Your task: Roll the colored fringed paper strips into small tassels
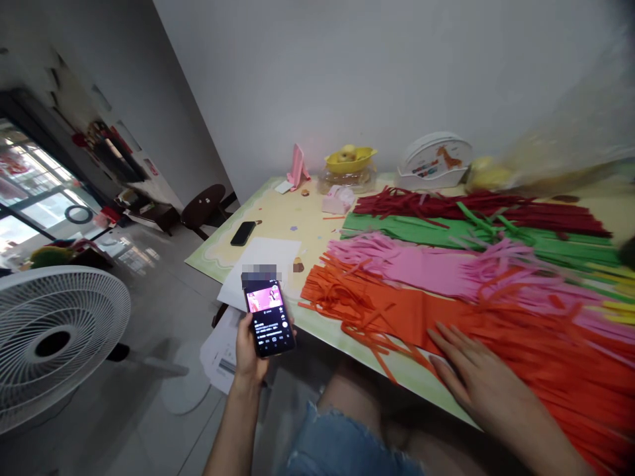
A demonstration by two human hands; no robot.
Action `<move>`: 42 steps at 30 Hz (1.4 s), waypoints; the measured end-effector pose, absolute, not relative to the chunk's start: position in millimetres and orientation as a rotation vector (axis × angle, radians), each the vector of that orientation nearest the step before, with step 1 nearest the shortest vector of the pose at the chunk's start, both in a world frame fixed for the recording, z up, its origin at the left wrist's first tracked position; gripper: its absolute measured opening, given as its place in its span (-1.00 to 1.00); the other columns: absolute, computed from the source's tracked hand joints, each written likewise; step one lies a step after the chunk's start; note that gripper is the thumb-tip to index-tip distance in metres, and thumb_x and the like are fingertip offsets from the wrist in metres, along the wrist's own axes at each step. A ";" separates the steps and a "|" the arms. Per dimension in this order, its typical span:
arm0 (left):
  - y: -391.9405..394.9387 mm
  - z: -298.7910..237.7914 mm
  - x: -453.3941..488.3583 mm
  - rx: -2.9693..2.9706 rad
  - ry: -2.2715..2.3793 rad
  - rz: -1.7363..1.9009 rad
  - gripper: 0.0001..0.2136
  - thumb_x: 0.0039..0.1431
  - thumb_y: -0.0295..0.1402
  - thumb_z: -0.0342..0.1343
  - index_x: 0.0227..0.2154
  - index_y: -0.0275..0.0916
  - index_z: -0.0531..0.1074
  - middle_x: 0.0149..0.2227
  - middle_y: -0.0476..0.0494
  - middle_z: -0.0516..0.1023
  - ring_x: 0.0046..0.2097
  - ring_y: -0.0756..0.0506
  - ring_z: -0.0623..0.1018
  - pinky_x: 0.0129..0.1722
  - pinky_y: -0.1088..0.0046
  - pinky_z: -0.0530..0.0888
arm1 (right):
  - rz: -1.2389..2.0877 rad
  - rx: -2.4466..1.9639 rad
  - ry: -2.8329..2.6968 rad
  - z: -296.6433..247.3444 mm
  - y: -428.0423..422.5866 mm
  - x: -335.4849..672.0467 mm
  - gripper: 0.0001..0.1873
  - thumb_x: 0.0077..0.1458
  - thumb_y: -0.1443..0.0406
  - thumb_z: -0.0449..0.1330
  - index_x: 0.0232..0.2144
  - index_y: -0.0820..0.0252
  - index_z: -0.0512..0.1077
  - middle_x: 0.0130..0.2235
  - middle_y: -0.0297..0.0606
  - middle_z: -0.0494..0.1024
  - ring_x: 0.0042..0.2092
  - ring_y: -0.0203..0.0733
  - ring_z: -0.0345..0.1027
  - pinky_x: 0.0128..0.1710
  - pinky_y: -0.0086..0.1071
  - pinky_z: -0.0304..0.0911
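Note:
My left hand (pixel 249 350) is closed around a smartphone (pixel 270 317), held upright beside the table's front edge with its screen lit. On the right, my right hand (pixel 469 367) lies flat with fingers stretched out on an orange fringed paper strip (pixel 397 311). Behind the orange one lie a pink fringed strip (pixel 426 264), a green one (pixel 407 229) and a dark red one (pixel 536 210), side by side. Their cut ends are tangled and overlap in places. Yellow fringe (pixel 615 291) shows at the right edge.
A second phone (pixel 243 233) and white paper (pixel 268 254) lie on the table's left part. Along the wall stand a pink phone stand (pixel 298 166), a yellow fruit bowl (pixel 350 158) and a white giraffe-print holder (pixel 434 162). A white fan (pixel 64 344) stands at left.

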State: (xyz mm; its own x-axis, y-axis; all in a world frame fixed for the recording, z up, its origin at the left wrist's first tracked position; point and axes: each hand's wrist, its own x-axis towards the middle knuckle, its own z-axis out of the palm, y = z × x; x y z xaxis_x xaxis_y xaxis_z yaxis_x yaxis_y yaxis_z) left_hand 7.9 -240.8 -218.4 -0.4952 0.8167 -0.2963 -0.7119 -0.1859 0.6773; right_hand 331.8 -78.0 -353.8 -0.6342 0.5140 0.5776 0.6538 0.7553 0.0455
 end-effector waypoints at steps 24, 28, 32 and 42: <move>-246.7 -218.1 10.5 0.330 1.181 1.896 -0.41 -0.05 -0.43 0.20 0.11 -0.25 0.24 -0.19 -0.32 0.61 -0.18 -0.37 0.61 -0.25 0.04 0.56 | -0.173 -0.974 -2.419 -363.0 -76.7 334.0 -0.43 0.23 0.10 -0.12 -0.01 0.42 0.42 0.09 0.12 0.44 0.11 0.14 0.32 0.11 0.00 0.23; -245.6 -218.8 11.5 0.270 1.179 1.901 -0.49 0.06 -0.27 0.18 0.08 -0.31 0.28 -0.21 -0.33 0.61 -0.18 -0.35 0.61 -0.24 0.06 0.56 | -0.174 -0.990 -2.420 -362.4 -77.5 333.6 -0.43 0.23 0.10 -0.12 0.00 0.41 0.42 0.09 0.11 0.44 0.11 0.12 0.32 0.10 -0.02 0.24; -245.4 -217.7 12.2 0.200 1.127 1.899 -0.47 0.04 -0.25 0.17 0.08 -0.33 0.28 -0.19 -0.33 0.61 -0.16 -0.35 0.61 -0.18 0.04 0.54 | -0.199 -0.982 -2.407 -362.6 -77.6 333.3 -0.45 0.23 0.10 -0.12 -0.01 0.40 0.42 0.08 0.09 0.46 0.11 0.10 0.34 0.09 -0.05 0.25; -246.7 -218.9 11.6 0.215 1.118 1.897 -0.43 0.02 -0.29 0.15 0.12 -0.33 0.25 -0.17 -0.33 0.60 -0.16 -0.36 0.61 -0.17 0.01 0.53 | -0.150 -0.983 -2.403 -365.7 -76.5 334.0 -0.45 0.22 0.09 -0.11 0.00 0.37 0.43 0.10 0.08 0.44 0.11 0.13 0.33 0.10 0.00 0.24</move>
State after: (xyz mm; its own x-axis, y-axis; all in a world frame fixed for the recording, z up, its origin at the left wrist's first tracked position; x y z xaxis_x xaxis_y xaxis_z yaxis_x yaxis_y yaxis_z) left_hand 11.6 -246.7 -218.9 -0.5831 0.7656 -0.2717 -0.6084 -0.1899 0.7706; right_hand 334.0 -76.5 -365.7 -0.5919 0.6190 0.5162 0.6784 0.7285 -0.0957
